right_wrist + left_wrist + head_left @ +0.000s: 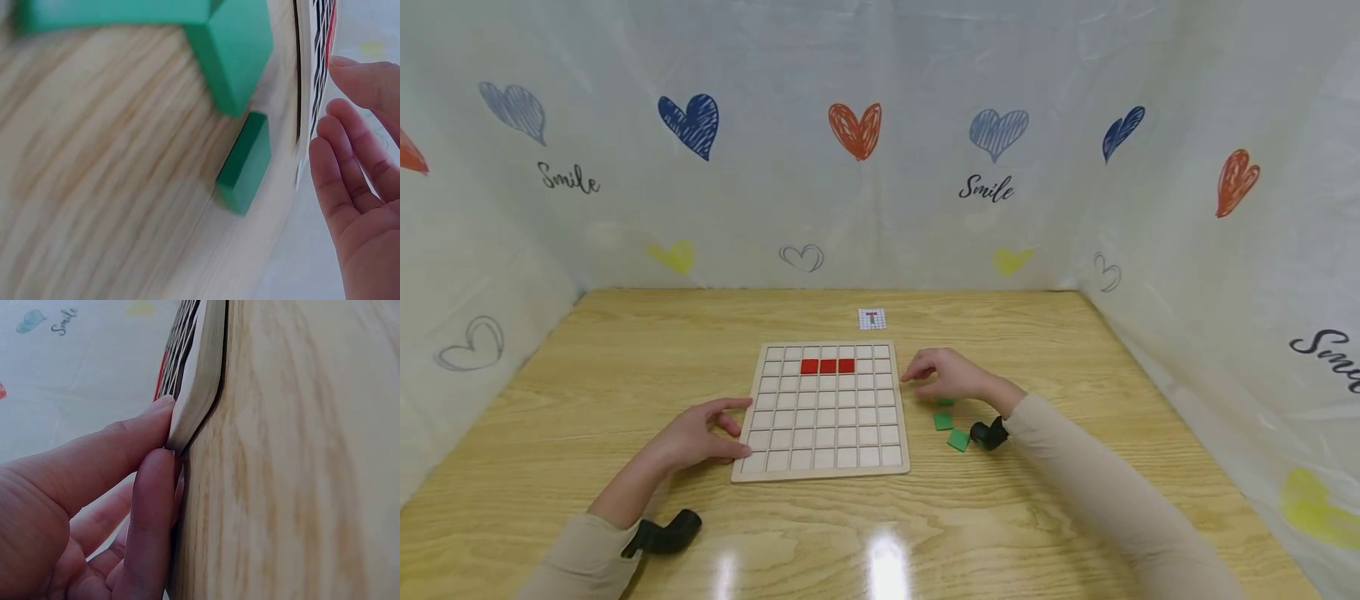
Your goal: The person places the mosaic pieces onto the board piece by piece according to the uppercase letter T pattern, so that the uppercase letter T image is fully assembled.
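Note:
A wooden grid board lies flat on the table, with three red square tiles side by side in its second row from the back. My left hand rests at the board's left edge, thumb near the front corner and a finger farther back. Up close in the left wrist view, fingertips touch the board's corner. Just off the right edge hovers my right hand, fingers extended; nothing shows between thumb and fingers in the right wrist view. Green square tiles lie below it, one partly hidden by the hand.
Behind the board lies a small card printed with a T figure on a grid. Black wrist cameras stick out from both sleeves. A white curtain with hearts encloses the wooden table at the back and sides.

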Demonstrator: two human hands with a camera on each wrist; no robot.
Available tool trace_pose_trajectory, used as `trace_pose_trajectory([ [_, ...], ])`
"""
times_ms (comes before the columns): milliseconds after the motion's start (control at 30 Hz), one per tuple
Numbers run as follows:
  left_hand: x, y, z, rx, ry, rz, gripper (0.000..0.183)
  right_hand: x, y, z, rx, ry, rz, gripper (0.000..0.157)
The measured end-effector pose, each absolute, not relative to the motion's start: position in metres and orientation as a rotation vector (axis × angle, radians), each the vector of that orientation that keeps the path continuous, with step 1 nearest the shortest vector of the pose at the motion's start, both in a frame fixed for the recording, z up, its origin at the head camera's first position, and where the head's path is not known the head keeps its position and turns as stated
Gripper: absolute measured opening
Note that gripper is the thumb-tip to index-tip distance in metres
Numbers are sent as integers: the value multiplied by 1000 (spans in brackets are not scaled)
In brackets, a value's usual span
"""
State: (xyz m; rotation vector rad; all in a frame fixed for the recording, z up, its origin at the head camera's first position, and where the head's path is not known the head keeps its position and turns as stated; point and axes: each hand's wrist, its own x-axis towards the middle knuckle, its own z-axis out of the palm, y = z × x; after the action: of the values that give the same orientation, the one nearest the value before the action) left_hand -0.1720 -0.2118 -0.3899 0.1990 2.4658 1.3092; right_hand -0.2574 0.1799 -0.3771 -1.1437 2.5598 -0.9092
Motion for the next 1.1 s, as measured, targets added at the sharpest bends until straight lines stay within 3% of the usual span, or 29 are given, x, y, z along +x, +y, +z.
trace_pose_trajectory([
  [1100,-175,-214,-392,220,2458,1293,79,-242,226,-386,-1004,2599,-938,17],
])
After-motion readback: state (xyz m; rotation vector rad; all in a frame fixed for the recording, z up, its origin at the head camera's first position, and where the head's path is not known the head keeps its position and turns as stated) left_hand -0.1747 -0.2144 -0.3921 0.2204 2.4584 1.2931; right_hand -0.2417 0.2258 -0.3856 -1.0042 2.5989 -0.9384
